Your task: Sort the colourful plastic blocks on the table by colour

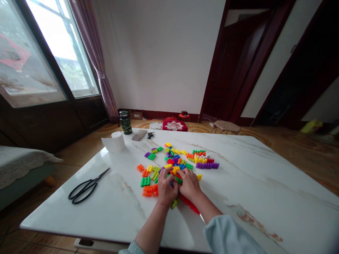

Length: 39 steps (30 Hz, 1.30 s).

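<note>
Both my hands are in the front of a pile of coloured plastic building blocks (182, 160), in the middle of the table. My left hand (167, 188) has its fingers bent and closed, with a bit of blue block (171, 183) showing by the thumb. Close beside it, my right hand (189, 184) is closed with curled fingers at a green block (178, 180). A yellow block (175, 171) lies just beyond the fingertips. My hands partly hide the pieces they hold. Under my right wrist a long red piece (189, 204) sticks out.
Black-handled scissors (88, 186) lie at the left on the marble-patterned table (119, 211). A paper roll (118, 141), a camouflage flask (125, 122) and keys (150, 135) stand or lie at the back left. Right of the pile is a purple row of blocks (207, 165).
</note>
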### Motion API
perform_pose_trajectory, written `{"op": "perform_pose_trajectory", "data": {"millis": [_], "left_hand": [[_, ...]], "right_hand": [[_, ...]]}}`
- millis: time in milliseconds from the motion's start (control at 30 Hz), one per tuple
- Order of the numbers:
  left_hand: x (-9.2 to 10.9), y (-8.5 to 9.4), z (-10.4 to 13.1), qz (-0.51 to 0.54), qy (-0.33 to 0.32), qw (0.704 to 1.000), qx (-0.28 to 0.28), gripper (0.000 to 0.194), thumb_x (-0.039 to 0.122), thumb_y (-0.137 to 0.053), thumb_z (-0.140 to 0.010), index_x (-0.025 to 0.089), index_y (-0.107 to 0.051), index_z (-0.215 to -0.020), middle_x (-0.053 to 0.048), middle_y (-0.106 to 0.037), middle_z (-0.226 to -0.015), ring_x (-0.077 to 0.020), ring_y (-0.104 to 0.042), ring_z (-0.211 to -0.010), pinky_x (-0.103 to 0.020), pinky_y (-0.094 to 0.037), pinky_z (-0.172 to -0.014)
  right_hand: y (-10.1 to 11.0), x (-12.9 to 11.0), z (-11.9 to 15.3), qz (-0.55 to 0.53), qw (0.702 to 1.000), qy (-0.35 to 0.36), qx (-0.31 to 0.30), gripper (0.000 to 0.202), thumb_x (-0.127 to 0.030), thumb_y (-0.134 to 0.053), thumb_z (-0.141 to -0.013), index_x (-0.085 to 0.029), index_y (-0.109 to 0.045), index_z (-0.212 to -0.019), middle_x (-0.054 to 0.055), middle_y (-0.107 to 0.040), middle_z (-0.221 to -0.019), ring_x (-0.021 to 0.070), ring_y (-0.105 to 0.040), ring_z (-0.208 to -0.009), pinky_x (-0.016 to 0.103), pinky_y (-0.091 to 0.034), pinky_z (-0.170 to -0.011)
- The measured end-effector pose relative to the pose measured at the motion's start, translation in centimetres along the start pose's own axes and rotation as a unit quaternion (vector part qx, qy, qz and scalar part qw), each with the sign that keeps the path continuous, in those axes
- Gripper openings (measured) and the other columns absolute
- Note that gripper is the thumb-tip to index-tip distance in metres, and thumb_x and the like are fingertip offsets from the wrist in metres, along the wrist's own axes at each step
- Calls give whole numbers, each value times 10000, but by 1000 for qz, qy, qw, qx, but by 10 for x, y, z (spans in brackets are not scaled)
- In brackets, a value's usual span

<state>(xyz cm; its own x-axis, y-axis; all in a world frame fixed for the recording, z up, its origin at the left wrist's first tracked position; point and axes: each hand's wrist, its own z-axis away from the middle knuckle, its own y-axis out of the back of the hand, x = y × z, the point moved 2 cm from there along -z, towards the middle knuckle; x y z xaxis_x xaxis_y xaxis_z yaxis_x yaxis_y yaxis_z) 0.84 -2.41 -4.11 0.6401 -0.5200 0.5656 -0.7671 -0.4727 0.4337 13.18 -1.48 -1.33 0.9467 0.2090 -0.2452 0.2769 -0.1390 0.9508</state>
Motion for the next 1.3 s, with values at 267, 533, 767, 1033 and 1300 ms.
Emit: {"op": "perform_pose_trajectory", "data": {"millis": [267,533,767,1033,1300], "left_hand": [[0,1,0,6,4,1000,-1,219,-3,-544,-670,215,-556,-653,-47,-612,-1127,-252,-561,-1079,-457,-469,-939],[3,1,0,3,-12,1000,8,220,4,-520,-701,217,-547,-656,-49,-628,-1105,-242,-580,-1062,-452,-475,-941],[2,0,0,5,-22,1000,-2,225,-8,-518,-680,214,-547,-659,-35,-639,-1117,-237,-579,-1063,-443,-477,-943],[4,1,-2,17,-37,999,-15,244,-27,-498,-692,208,-542,-643,-15,-666,-1140,-232,-561,-1079,-452,-468,-961],[2,0,0,14,-44,999,-18,242,-26,-507,-667,210,-556,-656,-12,-657,-1203,-248,-543,-1126,-464,-468,-969]], "right_hand": [[12,0,1,7,999,-25,19,382,-288,-639,-749,-236,-638,-1128,92,-613,-1047,267,-550,-1024,360,-395,-854],[29,64,51,-47,976,-38,208,479,-358,-606,-783,-210,-562,-1236,109,-605,-1106,261,-573,-992,376,-458,-870],[1,127,88,-10,967,-129,221,464,-409,-598,-769,-187,-592,-1177,106,-616,-1047,264,-595,-928,385,-485,-826],[-11,105,82,14,980,-131,146,457,-403,-637,-781,-225,-615,-1201,87,-620,-1070,258,-587,-972,353,-474,-828],[-17,110,57,-1,980,-95,175,542,-342,-640,-784,-191,-565,-1298,113,-592,-1276,296,-532,-1160,420,-451,-960]]}}
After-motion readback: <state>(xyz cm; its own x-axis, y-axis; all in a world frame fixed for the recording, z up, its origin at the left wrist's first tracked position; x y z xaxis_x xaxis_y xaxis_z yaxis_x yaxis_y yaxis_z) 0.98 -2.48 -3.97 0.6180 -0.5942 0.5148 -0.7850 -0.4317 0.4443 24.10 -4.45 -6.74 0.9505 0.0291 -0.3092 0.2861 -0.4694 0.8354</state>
